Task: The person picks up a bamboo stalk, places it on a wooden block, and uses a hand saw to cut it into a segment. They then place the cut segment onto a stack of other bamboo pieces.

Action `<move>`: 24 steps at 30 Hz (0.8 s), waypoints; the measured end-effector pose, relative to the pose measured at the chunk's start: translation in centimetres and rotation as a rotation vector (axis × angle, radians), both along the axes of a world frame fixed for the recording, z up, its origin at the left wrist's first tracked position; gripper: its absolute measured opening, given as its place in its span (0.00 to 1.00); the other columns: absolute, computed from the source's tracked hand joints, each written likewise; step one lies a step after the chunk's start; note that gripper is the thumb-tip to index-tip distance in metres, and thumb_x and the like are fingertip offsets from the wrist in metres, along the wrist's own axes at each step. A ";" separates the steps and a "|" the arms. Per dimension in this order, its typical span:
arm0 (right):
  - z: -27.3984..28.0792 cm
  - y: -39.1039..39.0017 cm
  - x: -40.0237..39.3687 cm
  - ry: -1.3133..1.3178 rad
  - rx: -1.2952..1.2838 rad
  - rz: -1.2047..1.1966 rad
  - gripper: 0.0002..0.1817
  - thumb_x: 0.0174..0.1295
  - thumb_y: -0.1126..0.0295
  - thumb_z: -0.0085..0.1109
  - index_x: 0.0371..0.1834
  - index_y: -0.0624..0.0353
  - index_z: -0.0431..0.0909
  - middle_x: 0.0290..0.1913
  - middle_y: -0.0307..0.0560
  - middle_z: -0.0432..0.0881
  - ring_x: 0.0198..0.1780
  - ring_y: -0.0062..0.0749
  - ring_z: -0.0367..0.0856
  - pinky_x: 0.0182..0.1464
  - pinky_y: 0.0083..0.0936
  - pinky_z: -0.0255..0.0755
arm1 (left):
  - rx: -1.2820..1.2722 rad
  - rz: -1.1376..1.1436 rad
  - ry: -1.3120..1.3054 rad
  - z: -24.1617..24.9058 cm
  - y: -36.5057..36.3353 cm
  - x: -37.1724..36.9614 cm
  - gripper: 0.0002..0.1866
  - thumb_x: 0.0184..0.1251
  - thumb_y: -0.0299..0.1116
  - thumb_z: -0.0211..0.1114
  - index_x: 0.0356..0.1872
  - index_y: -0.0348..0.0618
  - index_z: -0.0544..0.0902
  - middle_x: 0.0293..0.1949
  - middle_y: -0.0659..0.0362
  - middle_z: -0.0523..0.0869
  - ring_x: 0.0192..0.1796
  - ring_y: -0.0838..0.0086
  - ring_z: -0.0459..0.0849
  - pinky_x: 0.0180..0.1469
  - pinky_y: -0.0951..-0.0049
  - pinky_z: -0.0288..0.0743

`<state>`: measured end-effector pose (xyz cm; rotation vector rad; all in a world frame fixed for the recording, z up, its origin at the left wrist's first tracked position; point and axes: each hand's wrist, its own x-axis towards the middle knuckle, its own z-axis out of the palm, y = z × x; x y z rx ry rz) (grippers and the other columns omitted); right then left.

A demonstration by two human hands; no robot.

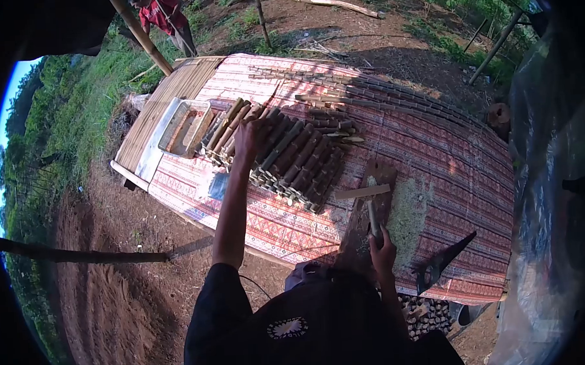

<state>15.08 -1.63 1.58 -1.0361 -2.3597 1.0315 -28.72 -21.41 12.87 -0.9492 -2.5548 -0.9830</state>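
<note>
My left hand [250,137] is stretched out over the pile of cut stem pieces [298,157] and touches its top; its fingers are dark and blurred into the pile, so their grip is unclear. Close to my body, my right hand [381,249] is closed around the near end of a short pale-green stick [373,215]. That stick lies over a dark wooden board [381,171], and its far end meets a flat wooden strip [363,192] lying crosswise. Pale sawdust [408,216] is scattered to the right of the board.
A patterned red cloth [281,232] covers the table. On it are long uncut stems [393,100], a clear tray [184,127] and a black-handled saw [446,264]. Poles and plastic sheeting [543,237] stand around. A person in red [163,15] is beyond the far left corner.
</note>
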 end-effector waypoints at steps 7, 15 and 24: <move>1.0 0.1 -3.3 0.037 -0.504 -0.089 0.26 0.65 0.65 0.57 0.66 0.57 0.66 0.33 0.45 0.80 0.29 0.30 0.82 0.31 0.28 0.76 | 0.043 0.084 0.193 1.4 1.3 2.6 0.11 0.56 0.33 0.66 0.42 0.48 0.87 0.42 0.50 0.84 0.49 0.55 0.81 0.54 0.59 0.72; 3.8 -2.9 -12.4 0.341 -0.614 0.250 0.29 0.69 0.66 0.53 0.71 0.55 0.55 0.47 0.49 0.76 0.39 0.28 0.82 0.40 0.22 0.78 | 0.147 -0.491 -0.527 -2.2 6.0 13.6 0.20 0.61 0.41 0.70 0.49 0.38 0.82 0.36 0.52 0.86 0.39 0.72 0.85 0.41 0.68 0.78; 8.0 -4.2 -15.8 0.436 -0.534 0.521 0.25 0.70 0.65 0.52 0.69 0.55 0.62 0.48 0.48 0.83 0.44 0.28 0.84 0.43 0.24 0.80 | 0.380 -0.263 -0.550 1.0 3.8 9.4 0.17 0.58 0.27 0.67 0.50 0.37 0.80 0.34 0.54 0.86 0.38 0.79 0.85 0.38 0.75 0.78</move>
